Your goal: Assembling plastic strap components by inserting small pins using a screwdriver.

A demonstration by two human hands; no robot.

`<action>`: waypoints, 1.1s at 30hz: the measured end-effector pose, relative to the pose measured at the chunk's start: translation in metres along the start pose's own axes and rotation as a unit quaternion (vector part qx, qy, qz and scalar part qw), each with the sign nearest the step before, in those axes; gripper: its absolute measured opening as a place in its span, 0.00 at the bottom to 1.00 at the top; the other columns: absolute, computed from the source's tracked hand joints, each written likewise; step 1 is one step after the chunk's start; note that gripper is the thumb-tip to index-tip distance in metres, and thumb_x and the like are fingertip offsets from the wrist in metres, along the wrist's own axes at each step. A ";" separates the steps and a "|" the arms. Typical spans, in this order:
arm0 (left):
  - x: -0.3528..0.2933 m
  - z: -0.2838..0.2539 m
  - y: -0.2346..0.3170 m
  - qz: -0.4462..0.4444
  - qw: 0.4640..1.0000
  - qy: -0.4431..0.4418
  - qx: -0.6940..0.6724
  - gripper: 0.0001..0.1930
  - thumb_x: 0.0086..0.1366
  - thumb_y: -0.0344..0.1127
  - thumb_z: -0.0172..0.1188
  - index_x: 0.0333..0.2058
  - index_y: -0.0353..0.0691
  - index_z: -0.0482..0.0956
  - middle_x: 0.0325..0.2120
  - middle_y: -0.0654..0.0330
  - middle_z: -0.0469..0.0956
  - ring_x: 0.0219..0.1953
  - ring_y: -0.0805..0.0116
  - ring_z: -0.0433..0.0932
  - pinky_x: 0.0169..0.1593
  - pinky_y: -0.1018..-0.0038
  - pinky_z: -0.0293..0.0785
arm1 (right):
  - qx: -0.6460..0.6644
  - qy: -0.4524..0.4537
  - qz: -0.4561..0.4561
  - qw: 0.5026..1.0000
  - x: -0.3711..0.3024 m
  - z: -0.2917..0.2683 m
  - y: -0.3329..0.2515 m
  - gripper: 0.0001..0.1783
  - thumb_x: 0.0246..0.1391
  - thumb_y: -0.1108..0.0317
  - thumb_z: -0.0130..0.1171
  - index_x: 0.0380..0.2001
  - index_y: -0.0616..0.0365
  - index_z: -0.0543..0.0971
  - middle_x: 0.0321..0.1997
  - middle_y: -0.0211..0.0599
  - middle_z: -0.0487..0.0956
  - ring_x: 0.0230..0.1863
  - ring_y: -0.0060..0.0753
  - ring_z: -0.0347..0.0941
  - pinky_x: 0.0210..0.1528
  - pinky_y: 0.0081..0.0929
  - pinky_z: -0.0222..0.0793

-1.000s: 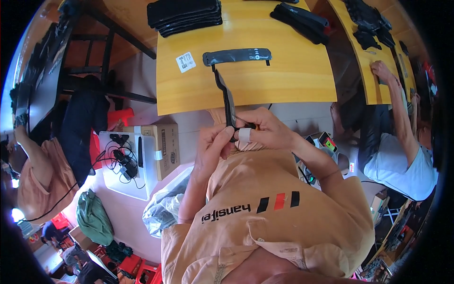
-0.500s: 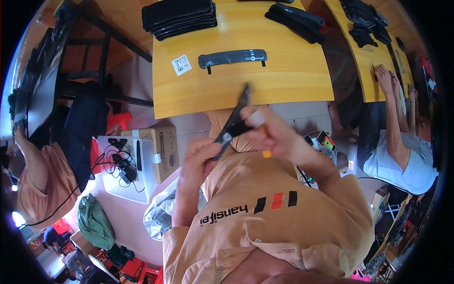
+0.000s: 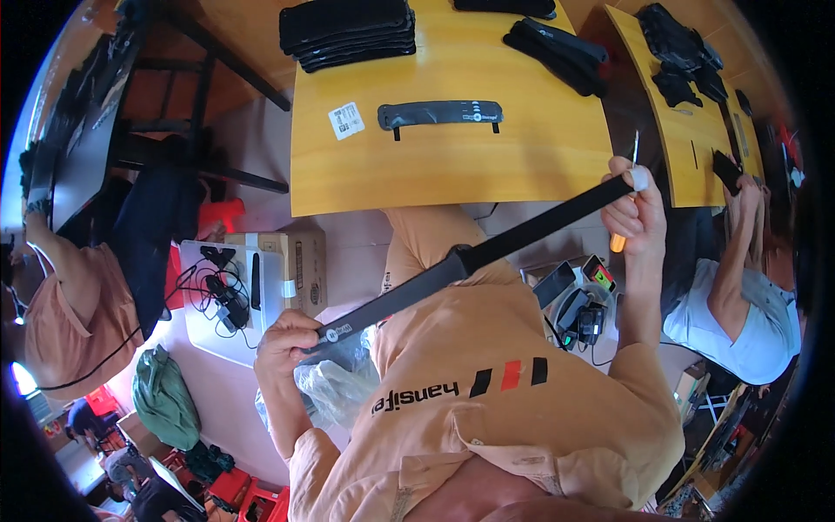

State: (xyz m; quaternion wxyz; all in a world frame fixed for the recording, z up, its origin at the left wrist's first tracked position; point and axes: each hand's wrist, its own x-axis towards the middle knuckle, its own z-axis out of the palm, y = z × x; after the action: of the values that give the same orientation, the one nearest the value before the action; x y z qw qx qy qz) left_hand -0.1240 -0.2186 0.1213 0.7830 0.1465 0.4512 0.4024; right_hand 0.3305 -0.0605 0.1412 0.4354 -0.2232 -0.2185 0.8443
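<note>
A long black strap (image 3: pixel 531 233) is drawn out straight and slanting in front of my body, with a thicker joint near its middle. My left hand (image 3: pixel 283 344) pinches its lower end, beside a small pale print. The upper end is in my right hand (image 3: pixel 639 213), which has a white wrap on one digit. That same hand also grips a slim orange-handled tool (image 3: pixel 618 242), its thin metal shaft pointing up; the kind of tip is too small to tell. Beyond, a dark flat band (image 3: pixel 435 114) with two short black tabs lies on the yellow table (image 3: pixel 487 174).
A white label (image 3: pixel 345 121) and a stack of black pieces (image 3: pixel 348 39) lie on the table, with more folded black pieces (image 3: pixel 557 56) at right. A clear bin with black cables (image 3: pixel 228 300) stands at left. Other people sit at both sides.
My hands have moved far apart, left hand down and left, right hand up and right. The strap, bunched between them before, is now stretched out. The view has shifted slightly.
</note>
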 end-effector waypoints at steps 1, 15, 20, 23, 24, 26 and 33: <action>0.000 -0.001 0.000 0.003 1.000 0.000 0.000 0.04 0.44 0.19 0.55 0.21 0.22 0.74 0.15 0.58 0.69 0.12 0.76 0.62 0.15 0.83 0.51 | -0.013 0.011 -0.009 1.000 -0.002 0.000 -0.002 0.12 0.58 0.60 0.42 0.24 0.53 0.65 0.07 0.26 0.59 0.02 0.12 0.48 0.03 0.10 0.42; -0.058 -0.053 0.020 0.125 0.965 0.216 0.077 0.12 0.55 0.36 0.55 0.22 0.31 0.69 0.11 0.62 0.64 0.08 0.82 0.55 0.13 0.85 0.49 | -0.137 0.212 -0.167 0.953 -0.073 -0.045 -0.082 0.10 0.59 0.59 0.44 0.33 0.53 0.67 0.11 0.22 0.57 0.04 0.10 0.44 0.03 0.08 0.40; 0.019 -0.014 0.017 0.189 0.960 0.161 0.127 0.13 0.62 0.41 0.49 0.28 0.34 0.69 0.13 0.68 0.59 0.14 0.82 0.54 0.16 0.86 0.47 | -0.243 0.156 -0.131 0.948 -0.046 -0.001 -0.056 0.14 0.56 0.57 0.48 0.27 0.56 0.67 0.11 0.29 0.64 0.05 0.11 0.49 0.05 0.09 0.42; 0.067 0.017 0.009 0.243 0.958 0.136 0.066 0.13 0.63 0.41 0.47 0.30 0.35 0.70 0.14 0.69 0.60 0.14 0.83 0.54 0.16 0.86 0.49 | -0.406 0.099 -0.110 0.902 -0.033 0.012 -0.046 0.16 0.46 0.60 0.54 0.13 0.57 0.65 0.09 0.26 0.62 0.06 0.10 0.50 0.07 0.09 0.42; 0.088 0.023 0.006 0.252 0.957 0.141 0.040 0.13 0.64 0.42 0.47 0.30 0.36 0.70 0.13 0.69 0.59 0.13 0.83 0.53 0.16 0.86 0.49 | -0.408 0.100 -0.111 0.901 -0.033 0.017 -0.041 0.16 0.46 0.60 0.54 0.13 0.57 0.65 0.09 0.26 0.62 0.06 0.10 0.50 0.07 0.09 0.42; 0.128 0.022 0.004 0.246 0.959 0.143 0.006 0.15 0.64 0.44 0.47 0.29 0.36 0.71 0.12 0.70 0.60 0.12 0.83 0.54 0.15 0.86 0.51 | -0.517 0.117 -0.110 0.841 -0.034 0.025 -0.035 0.11 0.42 0.69 0.51 0.12 0.58 0.65 0.09 0.25 0.62 0.07 0.10 0.50 0.09 0.10 0.44; 0.188 0.008 -0.015 0.096 0.957 0.250 0.110 0.29 0.61 0.58 0.44 0.20 0.34 0.74 0.09 0.61 0.69 0.09 0.74 0.69 0.11 0.84 0.62 | -0.628 0.120 -0.081 0.764 -0.029 0.027 -0.025 0.11 0.39 0.72 0.50 0.11 0.58 0.61 0.11 0.22 0.61 0.10 0.09 0.55 0.11 0.12 0.47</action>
State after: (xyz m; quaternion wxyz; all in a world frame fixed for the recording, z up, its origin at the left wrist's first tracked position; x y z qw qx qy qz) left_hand -0.0592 -0.0836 0.0057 0.5818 0.1689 0.6582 0.4471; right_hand 0.3462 -0.0763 0.1825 0.2871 -0.5279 -0.6632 0.4461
